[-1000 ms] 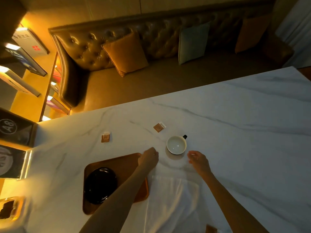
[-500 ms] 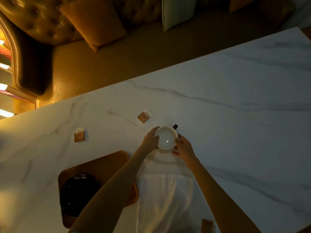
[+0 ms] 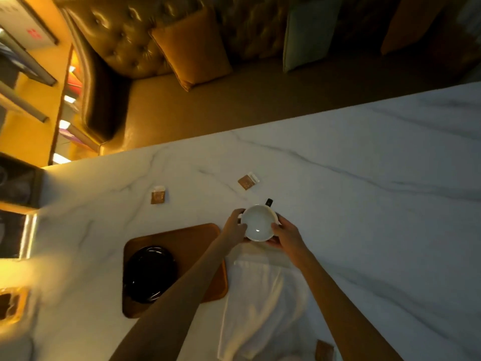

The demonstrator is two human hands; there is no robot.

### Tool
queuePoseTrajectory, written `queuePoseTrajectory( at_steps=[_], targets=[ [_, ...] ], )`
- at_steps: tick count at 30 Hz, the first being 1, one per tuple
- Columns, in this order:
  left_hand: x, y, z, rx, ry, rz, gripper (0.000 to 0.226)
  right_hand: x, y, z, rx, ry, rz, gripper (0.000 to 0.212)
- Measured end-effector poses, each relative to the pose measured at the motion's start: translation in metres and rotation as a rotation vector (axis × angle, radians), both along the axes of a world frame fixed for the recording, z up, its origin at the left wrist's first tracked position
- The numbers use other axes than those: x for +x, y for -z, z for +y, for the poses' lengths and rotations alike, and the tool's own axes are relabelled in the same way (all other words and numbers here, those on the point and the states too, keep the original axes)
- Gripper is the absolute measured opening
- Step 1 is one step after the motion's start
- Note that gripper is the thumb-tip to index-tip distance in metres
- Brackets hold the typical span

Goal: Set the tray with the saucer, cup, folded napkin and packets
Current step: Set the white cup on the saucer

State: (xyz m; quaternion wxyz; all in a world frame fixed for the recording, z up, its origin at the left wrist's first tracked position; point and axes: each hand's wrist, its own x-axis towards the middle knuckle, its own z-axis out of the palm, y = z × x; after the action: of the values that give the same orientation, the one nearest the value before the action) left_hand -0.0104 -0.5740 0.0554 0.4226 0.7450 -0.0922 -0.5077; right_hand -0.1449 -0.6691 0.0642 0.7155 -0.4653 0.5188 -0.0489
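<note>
Since a second ago, both my hands had closed around the cup [image 3: 258, 222], which was beyond the napkin [image 3: 263, 303] and right of the tray [image 3: 197, 238] (saucer [image 3: 149, 273] already on it). My left hand [image 3: 234, 227] and right hand [image 3: 285, 234] cupped its rim from either side; packets [image 3: 158, 196] lay farther off.

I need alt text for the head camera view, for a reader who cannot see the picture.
Seen from above, a left hand and right hand hold a white cup over a white marble table. To the left, a black saucer sits on a brown tray; a white napkin lies beside the tray, and two brown packets lie farther away.
</note>
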Motion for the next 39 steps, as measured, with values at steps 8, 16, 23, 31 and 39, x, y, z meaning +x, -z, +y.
queuePoseTrajectory(
  at_steps=[8,16,23,31,39],
  targets=[
    [-0.012,-0.069,0.134,-0.139,-0.339,0.124,0.05,0.01,-0.057,0.092,-0.03,-0.252,-0.056,0.042],
    [-0.024,-0.089,0.284,-0.168,-0.442,0.144,0.053,0.018,-0.077,0.219,-0.032,-0.426,-0.17,0.042],
    [-0.014,-0.075,0.366,-0.143,-0.383,0.166,0.054,0.033,-0.05,0.305,-0.023,-0.399,-0.101,0.04],
    [0.033,-0.05,0.382,-0.208,-0.338,0.258,0.063,0.072,-0.031,0.323,0.053,-0.351,-0.068,0.038],
    [0.069,-0.022,0.346,-0.107,-0.433,0.229,0.068,0.118,-0.015,0.305,0.024,-0.331,0.028,0.039]
  ],
)
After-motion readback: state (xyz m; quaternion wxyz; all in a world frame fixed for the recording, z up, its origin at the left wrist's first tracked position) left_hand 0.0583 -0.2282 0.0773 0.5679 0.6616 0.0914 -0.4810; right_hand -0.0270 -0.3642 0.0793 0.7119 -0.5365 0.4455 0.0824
